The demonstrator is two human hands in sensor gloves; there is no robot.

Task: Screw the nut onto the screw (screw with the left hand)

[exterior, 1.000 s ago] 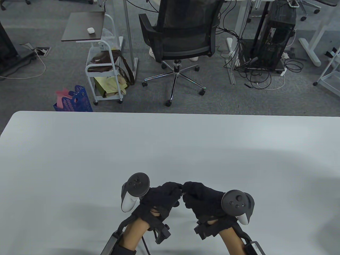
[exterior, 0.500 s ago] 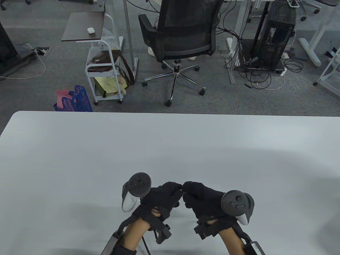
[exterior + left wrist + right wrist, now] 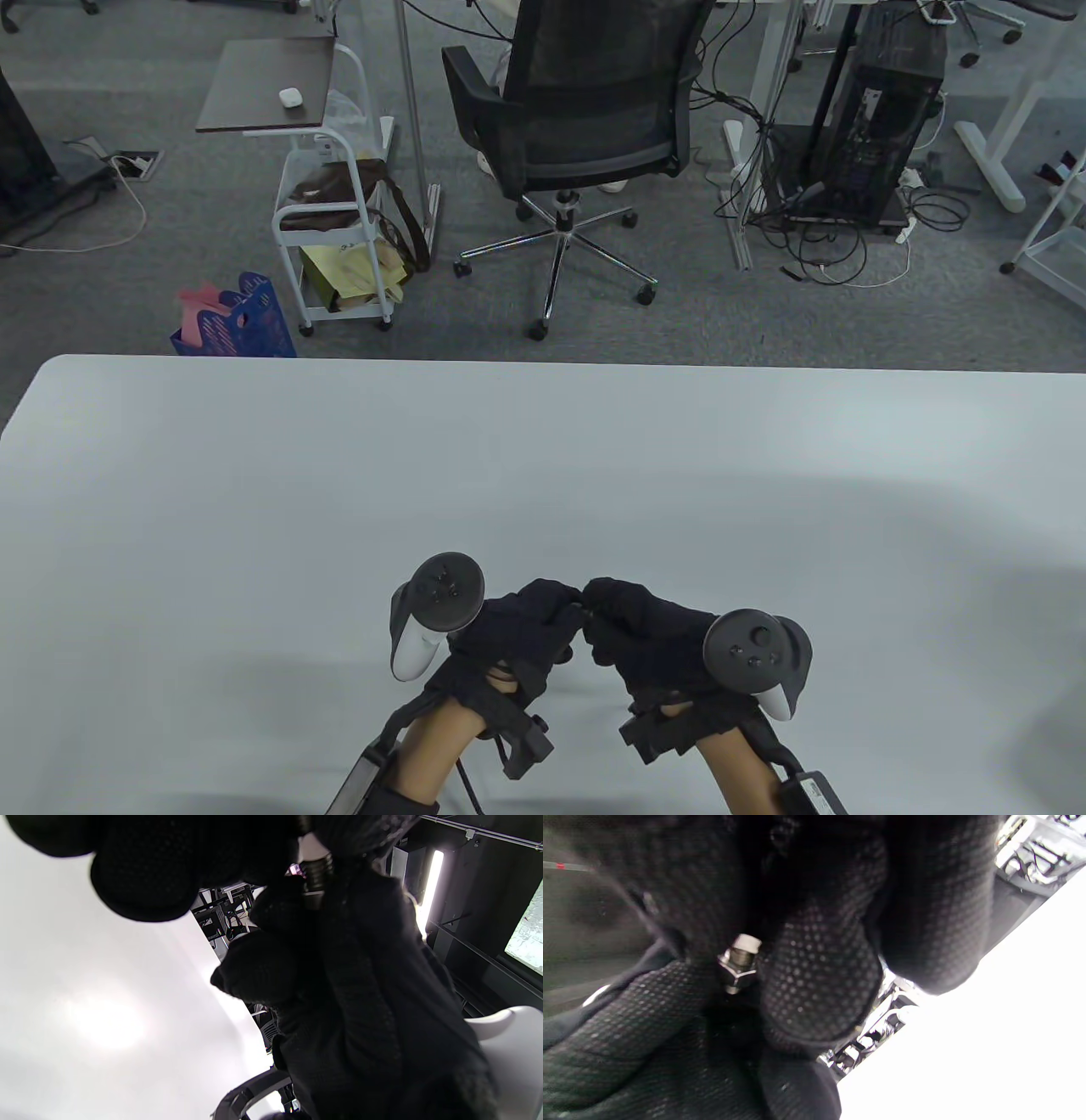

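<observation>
My two gloved hands meet fingertip to fingertip low over the white table (image 3: 254, 509), near its front edge. The right hand (image 3: 596, 604) holds a dark threaded screw (image 3: 742, 957). A silver hex nut (image 3: 736, 977) sits on the thread, next to the left hand's (image 3: 568, 608) fingertips, which pinch it. In the left wrist view a short stretch of the screw's thread (image 3: 316, 874) shows between the gloves. The rest of the screw is hidden by fingers. In the table view the screw and nut are almost fully covered by the hands.
The table's far edge (image 3: 543, 363) is well beyond the hands. Beyond it stand an office chair (image 3: 585, 127), a white trolley (image 3: 339, 238) and a blue crate (image 3: 242, 327) on the floor.
The hands stay joined at the same spot. The left wrist and its tracker have shifted slightly to the right, a small turn of the left hand. The right hand has barely moved.
</observation>
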